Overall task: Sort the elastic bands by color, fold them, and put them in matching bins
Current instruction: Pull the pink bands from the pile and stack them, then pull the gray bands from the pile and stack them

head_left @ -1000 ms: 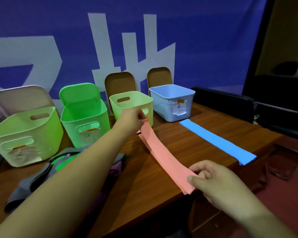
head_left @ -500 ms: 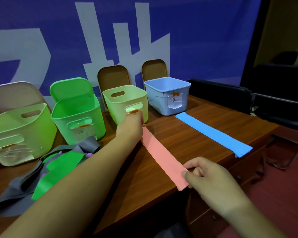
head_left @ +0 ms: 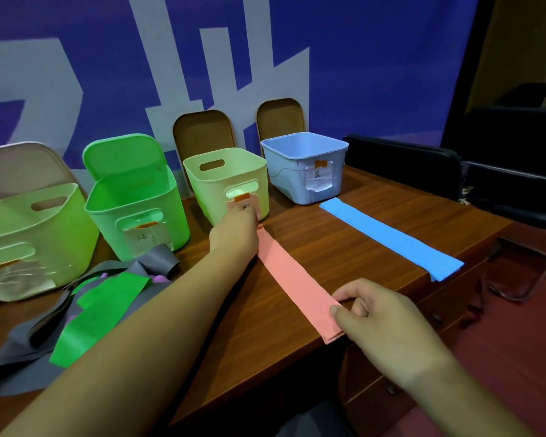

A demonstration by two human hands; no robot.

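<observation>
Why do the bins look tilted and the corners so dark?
Head view: the wide-angle lens bends the edges, so the left bin leans outward; the light is dim and uneven, darkening the chairs at right; the pink band stays sharp.

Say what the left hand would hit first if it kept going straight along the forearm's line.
Most likely the pale yellow-green bin: the left hand, pinching the pink band, sits just before its front wall, though depth is uncertain.
</observation>
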